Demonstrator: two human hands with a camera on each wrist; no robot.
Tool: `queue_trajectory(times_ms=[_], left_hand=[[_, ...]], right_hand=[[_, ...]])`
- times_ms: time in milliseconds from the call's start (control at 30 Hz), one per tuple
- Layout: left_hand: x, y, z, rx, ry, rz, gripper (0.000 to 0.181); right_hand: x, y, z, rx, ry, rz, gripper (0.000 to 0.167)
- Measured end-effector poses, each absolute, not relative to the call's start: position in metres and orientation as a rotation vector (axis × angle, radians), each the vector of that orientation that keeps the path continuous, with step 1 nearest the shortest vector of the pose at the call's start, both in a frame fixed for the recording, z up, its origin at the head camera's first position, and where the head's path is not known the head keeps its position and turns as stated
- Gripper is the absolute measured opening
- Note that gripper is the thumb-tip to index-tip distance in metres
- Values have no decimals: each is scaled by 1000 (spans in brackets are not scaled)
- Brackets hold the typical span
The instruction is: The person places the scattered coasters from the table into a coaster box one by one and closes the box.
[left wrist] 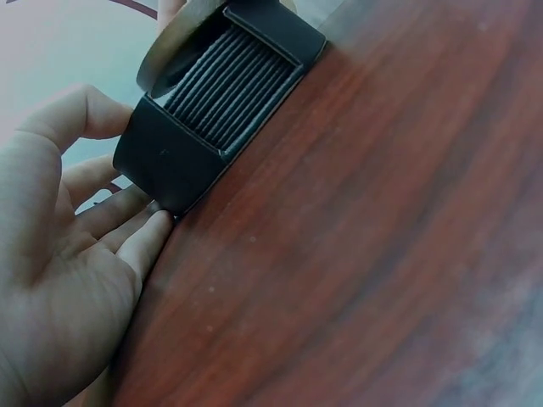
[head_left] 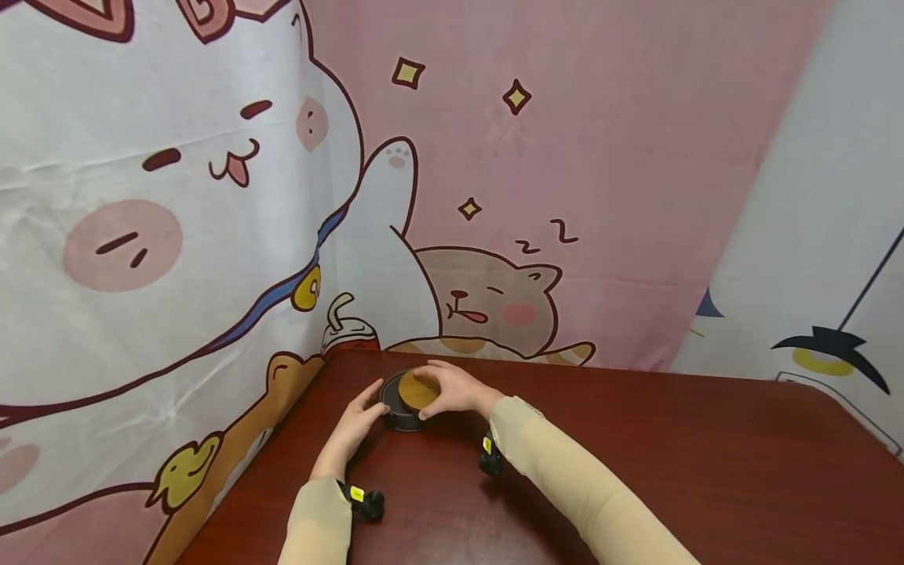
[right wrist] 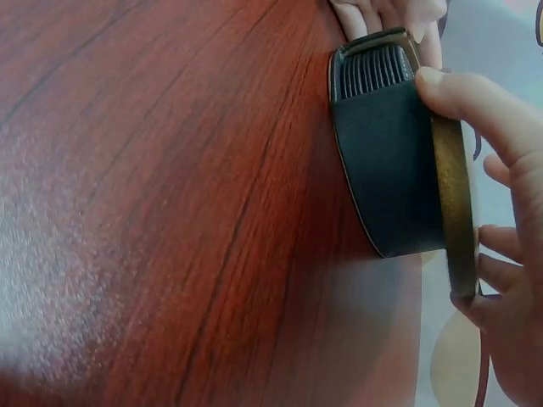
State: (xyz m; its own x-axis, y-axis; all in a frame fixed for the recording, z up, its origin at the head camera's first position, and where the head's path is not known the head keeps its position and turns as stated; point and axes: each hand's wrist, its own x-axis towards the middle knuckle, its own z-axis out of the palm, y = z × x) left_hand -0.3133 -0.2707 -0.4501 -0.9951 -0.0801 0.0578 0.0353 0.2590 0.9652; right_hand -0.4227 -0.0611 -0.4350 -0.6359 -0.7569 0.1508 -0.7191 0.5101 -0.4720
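Note:
A round black coaster holder stands on the table at the foot of the wall. Through the cut-out in its side shows a stack of dark ridged edges, seemingly coasters. My left hand holds the holder's left side, fingers curved against its wall. My right hand grips a round brown coaster by its rim, thumb on the near edge and fingers on the far one. In the right wrist view this brown coaster sits tilted at the holder's top; whether it touches the stack is hidden.
The reddish-brown wooden table stretches away to the right. A cloth with cartoon animals hangs close behind the holder and along the table's left edge. Each wrist carries a small black camera.

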Motion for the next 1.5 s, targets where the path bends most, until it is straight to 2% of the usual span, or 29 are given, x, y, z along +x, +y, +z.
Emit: queue_trajectory(times_ms=[300, 433, 767, 1100, 1200, 1500], left_hand=[[-337, -284, -482, 70, -2400, -1856, 67], [-339, -285, -485, 83, -2411, -1833, 67], [-321, -276, -458, 39, -2438, -1848, 66], [-339, -286, -482, 50, -2424, -1829, 67], [-334, -284, -475, 37, -2429, -1831, 67], [-340, -287, -486, 52, -2411, -1843, 69]], right_hand=[[-423, -70, -438, -1288, 2664, -812, 63], [-420, -74, -439, -1276, 2665, -795, 59], [-414, -80, -438, -1335, 2654, -732, 58], [-416, -82, -441, -1340, 2644, -749, 57], [-415, -82, -445, -1315, 2649, -748, 58], [-411, -73, -449, -1326, 2648, -716, 59]])
